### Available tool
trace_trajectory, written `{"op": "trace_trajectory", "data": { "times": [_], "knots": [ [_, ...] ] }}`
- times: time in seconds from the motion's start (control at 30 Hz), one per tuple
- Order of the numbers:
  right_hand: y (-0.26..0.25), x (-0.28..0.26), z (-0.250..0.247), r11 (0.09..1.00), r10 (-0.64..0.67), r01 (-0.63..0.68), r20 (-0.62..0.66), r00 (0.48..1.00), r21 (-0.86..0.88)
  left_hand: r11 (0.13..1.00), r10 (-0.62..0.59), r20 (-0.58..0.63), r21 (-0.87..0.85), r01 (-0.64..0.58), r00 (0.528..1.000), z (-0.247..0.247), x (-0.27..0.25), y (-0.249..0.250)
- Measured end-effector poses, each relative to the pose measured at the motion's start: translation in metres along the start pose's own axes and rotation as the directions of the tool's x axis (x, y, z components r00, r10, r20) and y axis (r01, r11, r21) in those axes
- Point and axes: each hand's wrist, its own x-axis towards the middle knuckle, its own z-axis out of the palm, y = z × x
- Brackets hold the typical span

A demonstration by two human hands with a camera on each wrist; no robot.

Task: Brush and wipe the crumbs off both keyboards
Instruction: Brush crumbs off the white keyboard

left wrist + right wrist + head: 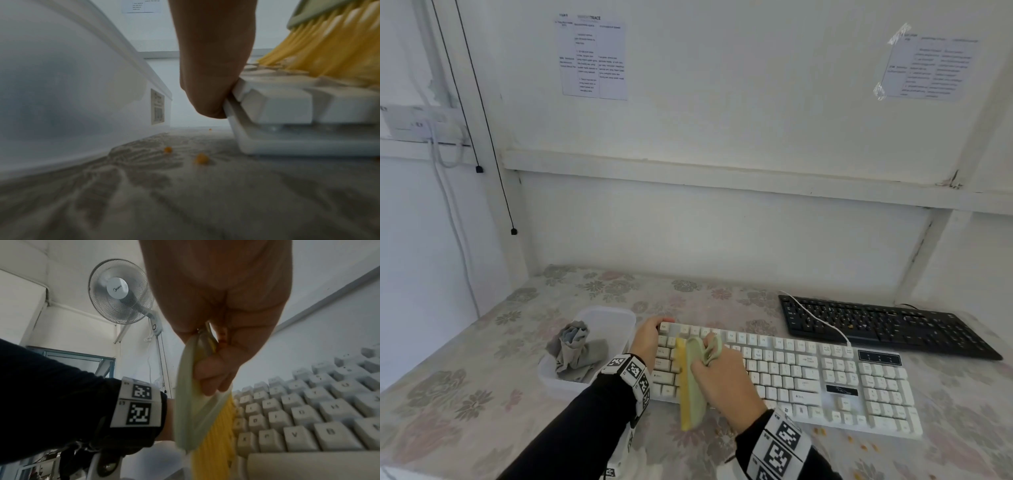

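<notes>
Nearest us, our right hand [726,380] is wrapped round the green brush [693,380], its yellow bristles on the left keys of the white keyboard [808,373]. We should sweep in short strokes toward the near edge, where crumbs [859,445] already lie on the counter [465,394]. Our left hand [650,337] clamps the keyboard's far-left corner; keep it braced. Farthest, the black keyboard [876,325] waits, crumbs on it.
</notes>
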Motion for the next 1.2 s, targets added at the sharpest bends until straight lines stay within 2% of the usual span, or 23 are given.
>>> {"op": "trace_trajectory", "data": {
  "times": [0.13,0.2,0.3,0.37,0.57,0.73,0.8,0.97,1.2],
  "knots": [
    [-0.005,0.002,-0.006,0.998,0.063,-0.063,0.046,0.997,-0.009,1.0,-0.003,-0.001,-0.012,0.003,1.0,0.0,-0.002,0.001],
    [-0.01,0.01,-0.007,0.998,0.052,-0.051,-0.011,0.999,0.045,1.0,-0.004,0.014,-0.01,0.004,1.0,0.0,-0.002,0.001],
    [-0.014,0.022,-0.001,0.994,-0.039,0.054,-0.149,0.988,0.092,1.0,0.004,0.036,0.006,-0.005,0.999,-0.001,-0.003,0.002],
    [-0.014,0.027,0.006,0.993,-0.063,0.08,-0.179,0.982,0.088,1.0,0.006,0.038,0.013,-0.007,0.999,-0.001,-0.002,0.002],
    [-0.002,0.015,0.016,0.998,-0.012,0.014,-0.027,1.0,0.066,1.0,-0.009,0.035,-0.005,0.009,0.999,-0.002,0.002,0.0],
    [-0.007,0.003,0.007,0.997,0.051,-0.057,0.115,0.992,0.051,1.0,0.002,0.027,-0.017,-0.001,1.0,-0.001,0.003,0.0],
    [-0.014,0.006,0.003,0.998,0.041,-0.046,0.096,0.995,0.046,1.0,-0.004,0.034,-0.023,0.005,0.999,-0.001,0.0,0.002],
    [-0.025,0.024,0.007,0.985,-0.042,0.066,-0.15,0.988,0.159,1.0,-0.013,0.056,-0.006,0.014,0.998,-0.003,-0.003,0.003],
    [-0.021,0.021,0.016,0.997,-0.047,0.05,-0.054,0.997,0.058,0.999,0.001,0.046,0.04,-0.003,0.999,-0.002,-0.003,0.003]
  ]
}}
